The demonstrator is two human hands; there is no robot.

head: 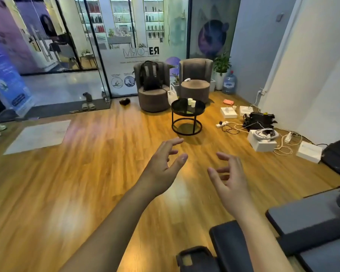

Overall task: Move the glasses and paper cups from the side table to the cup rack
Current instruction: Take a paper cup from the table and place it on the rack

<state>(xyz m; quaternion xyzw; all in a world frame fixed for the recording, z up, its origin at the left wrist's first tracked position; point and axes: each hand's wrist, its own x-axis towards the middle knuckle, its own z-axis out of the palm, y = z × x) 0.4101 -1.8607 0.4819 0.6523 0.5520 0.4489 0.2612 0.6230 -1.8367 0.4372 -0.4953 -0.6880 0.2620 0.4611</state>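
Nearest the camera, a dark pouch [194, 258] and padded benches [312, 218] are cut off by the lower and right edges. Left hand [162, 163] and right hand [229, 173] are both raised over the wooden floor [77, 183], fingers spread and loosely bent, grasping nothing. Paper cups [191, 102] stand on the round black side table [187, 114], well beyond the hands; their number is hard to make out. Two armchairs [196, 79] stand behind the table. White boxes [261, 141] and cables [283, 148] lie to its right.
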